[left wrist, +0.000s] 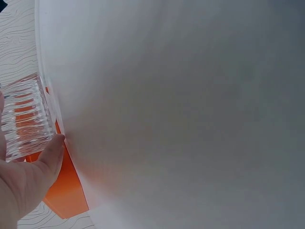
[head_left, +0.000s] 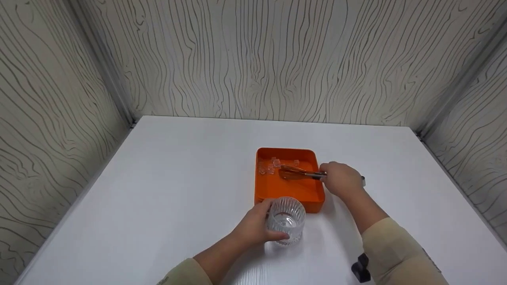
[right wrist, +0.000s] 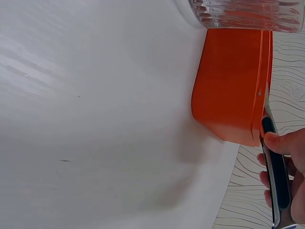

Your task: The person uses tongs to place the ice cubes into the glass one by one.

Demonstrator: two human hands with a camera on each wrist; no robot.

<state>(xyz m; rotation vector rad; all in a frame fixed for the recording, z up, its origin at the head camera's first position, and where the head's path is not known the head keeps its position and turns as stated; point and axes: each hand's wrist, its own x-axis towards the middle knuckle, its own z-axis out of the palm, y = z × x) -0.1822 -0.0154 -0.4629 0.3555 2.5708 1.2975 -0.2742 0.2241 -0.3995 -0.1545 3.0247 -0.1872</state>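
Observation:
My left hand [head_left: 257, 225] grips a clear ribbed glass [head_left: 288, 221] at the near edge of an orange tray [head_left: 293, 192]. The left wrist view shows the thumb along the side of the glass [left wrist: 31, 119]. My right hand [head_left: 342, 178] holds a pair of tongs [head_left: 315, 174] by the handles, which show dark inlays in the right wrist view [right wrist: 276, 176]. The tongs' tips reach over the tray, near several clear ice-like cubes [head_left: 276, 162] at its far left. From these frames I cannot tell whether a cube lies between the tips.
A small black object [head_left: 361, 269] lies near the right forearm, partly hidden by the sleeve. The white table [head_left: 178, 178] is bounded by wood-patterned panels [head_left: 253, 59] at the back and sides.

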